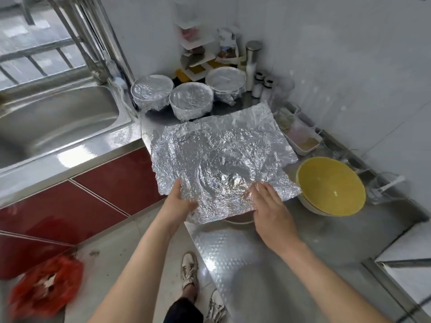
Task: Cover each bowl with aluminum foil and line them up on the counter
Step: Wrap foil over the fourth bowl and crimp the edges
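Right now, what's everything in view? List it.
foil-covered bowls: 3, silver, row at counter's back, right of sink
foil sheet: 1, silver, crumpled, draped over a bowl at counter's front
covered bowl: 1, only a pale rim shows, under the sheet
yellow bowl: 1, yellow inside, pale outside, right of the sheet
counter: 1, steel
sink: 1, steel, left
cabinet fronts: several, red, under the sink
bag: 1, red, floor, lower left
shakers: 2, white with black caps, back corner
left hand: grips sheet's near edge
right hand: flat on the sheet
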A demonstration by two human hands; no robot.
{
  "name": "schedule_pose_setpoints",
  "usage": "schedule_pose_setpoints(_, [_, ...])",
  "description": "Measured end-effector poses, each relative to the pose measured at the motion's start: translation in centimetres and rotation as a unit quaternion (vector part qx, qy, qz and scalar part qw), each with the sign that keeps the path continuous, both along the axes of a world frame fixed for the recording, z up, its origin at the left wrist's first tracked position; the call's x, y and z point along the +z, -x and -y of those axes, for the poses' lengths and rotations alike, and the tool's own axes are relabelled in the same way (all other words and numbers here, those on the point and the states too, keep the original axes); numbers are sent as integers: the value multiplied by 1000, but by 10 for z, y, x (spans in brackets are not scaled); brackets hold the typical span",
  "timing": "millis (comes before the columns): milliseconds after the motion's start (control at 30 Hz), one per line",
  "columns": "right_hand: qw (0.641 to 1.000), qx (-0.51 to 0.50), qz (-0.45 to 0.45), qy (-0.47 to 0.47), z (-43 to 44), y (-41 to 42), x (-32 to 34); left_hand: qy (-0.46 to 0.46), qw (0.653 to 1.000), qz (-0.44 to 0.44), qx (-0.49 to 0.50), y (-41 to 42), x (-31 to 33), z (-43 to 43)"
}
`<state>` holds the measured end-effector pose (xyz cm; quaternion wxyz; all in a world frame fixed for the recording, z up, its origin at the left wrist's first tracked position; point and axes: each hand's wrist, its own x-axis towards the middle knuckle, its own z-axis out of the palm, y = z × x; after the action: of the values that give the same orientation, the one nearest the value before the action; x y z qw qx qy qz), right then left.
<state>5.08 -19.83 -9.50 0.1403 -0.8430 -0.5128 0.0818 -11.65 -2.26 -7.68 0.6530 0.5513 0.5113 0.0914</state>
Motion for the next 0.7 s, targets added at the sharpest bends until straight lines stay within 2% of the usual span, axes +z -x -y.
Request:
schedule_pose_setpoints(133, [1000, -5, 17, 13, 9, 6, -17, -44, 999, -24, -10, 0, 7, 1])
schedule_pose_setpoints(367, [998, 11, 4, -62, 21, 15, -29, -102, 991, -82, -23, 6, 16, 5])
schedule_pose_setpoints(400, [997, 12, -3, -71, 24, 16, -30, -133, 985, -107, -24, 6, 17, 8])
schedule_pose_setpoints(433, [997, 10, -9, -79, 27, 17, -31, -196, 970, -144, -31, 5, 19, 13])
schedule_pose_setpoints(500, [996, 17, -19, -89, 30, 19, -33, -376, 904, -194, -58, 2, 22, 26])
schedule_pose_setpoints(567, [995, 24, -22, -91, 33, 22, -37, -501, 833, -176, -153, -9, 22, 46])
schedule_pose_setpoints(633, [994, 28, -26, -98, 36, 26, -39, -546, 766, -171, -292, -21, 9, 65])
schedule_pose_setpoints(700, [993, 32, -39, -105, 38, 30, -39, -515, 745, -201, -374, -28, -8, 75])
